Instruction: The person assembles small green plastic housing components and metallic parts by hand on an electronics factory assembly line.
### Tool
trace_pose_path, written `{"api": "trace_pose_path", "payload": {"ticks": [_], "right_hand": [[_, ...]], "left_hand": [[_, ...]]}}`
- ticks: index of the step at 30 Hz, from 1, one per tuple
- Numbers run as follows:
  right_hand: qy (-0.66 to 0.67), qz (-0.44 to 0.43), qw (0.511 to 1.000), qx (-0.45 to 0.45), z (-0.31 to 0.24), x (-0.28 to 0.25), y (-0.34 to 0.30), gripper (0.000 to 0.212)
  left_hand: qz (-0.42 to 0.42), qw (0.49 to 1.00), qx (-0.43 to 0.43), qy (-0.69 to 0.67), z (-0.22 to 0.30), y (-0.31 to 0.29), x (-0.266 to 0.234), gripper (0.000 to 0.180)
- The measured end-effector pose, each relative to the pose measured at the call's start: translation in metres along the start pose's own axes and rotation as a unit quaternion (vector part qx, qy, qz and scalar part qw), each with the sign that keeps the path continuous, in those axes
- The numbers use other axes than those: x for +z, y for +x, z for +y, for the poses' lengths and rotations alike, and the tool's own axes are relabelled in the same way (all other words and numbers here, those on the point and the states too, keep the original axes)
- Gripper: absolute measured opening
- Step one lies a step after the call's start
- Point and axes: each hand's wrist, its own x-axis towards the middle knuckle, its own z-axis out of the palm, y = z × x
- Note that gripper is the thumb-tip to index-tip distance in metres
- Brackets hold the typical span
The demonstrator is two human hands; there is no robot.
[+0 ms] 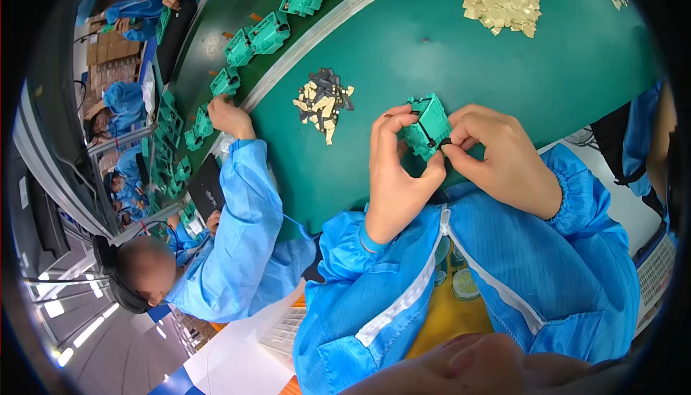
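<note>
So the left hand (394, 172) grips the green plastic part (426, 127) steady, letting the right hand (500, 157) pinch a small black piece (444, 143) against it.

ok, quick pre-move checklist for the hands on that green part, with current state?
1. Green plastic part held clear of the green table: ok.
2. Left hand grips the part's left side: ok.
3. Right hand pinches a small black piece at the part's lower right edge: ok.
4. Black piece fully seated: cannot tell.
5. Pile of grey and beige small parts lies apart from the hands: ok.
6. Co-worker's hand away from the part: ok.
</note>
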Motion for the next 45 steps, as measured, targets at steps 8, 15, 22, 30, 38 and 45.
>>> {"api": "trace_pose_path", "payload": {"ticks": [8, 15, 22, 30, 38, 45], "right_hand": [[0.048, -0.006, 0.999, 0.024, 0.003, -0.002, 0.000, 0.014], [0.137, -0.024, 0.981, 0.134, 0.012, -0.009, 0.009, 0.020], [0.305, -0.092, 0.940, 0.124, 0.025, -0.008, 0.022, 0.027], [0.314, -0.004, 0.949, 0.037, 0.031, -0.024, 0.063, 0.020], [0.088, 0.202, 0.974, -0.059, 0.078, -0.017, 0.086, 0.010], [-0.047, 0.196, 0.975, -0.091, 0.073, -0.014, 0.086, 0.008]], "left_hand": [[-0.020, 1.000, 0.008, 0.015, 0.004, -0.002, -0.001, 0.056], [-0.012, 1.000, 0.015, -0.004, 0.000, -0.004, -0.001, 0.055], [-0.038, 0.994, -0.022, -0.098, -0.004, 0.001, -0.008, 0.062], [0.126, 0.953, 0.185, 0.204, 0.024, 0.063, -0.012, 0.058], [0.247, 0.877, 0.235, 0.337, -0.015, 0.240, -0.012, 0.065], [0.182, 0.885, 0.142, 0.404, -0.039, 0.240, 0.003, 0.073]]}}
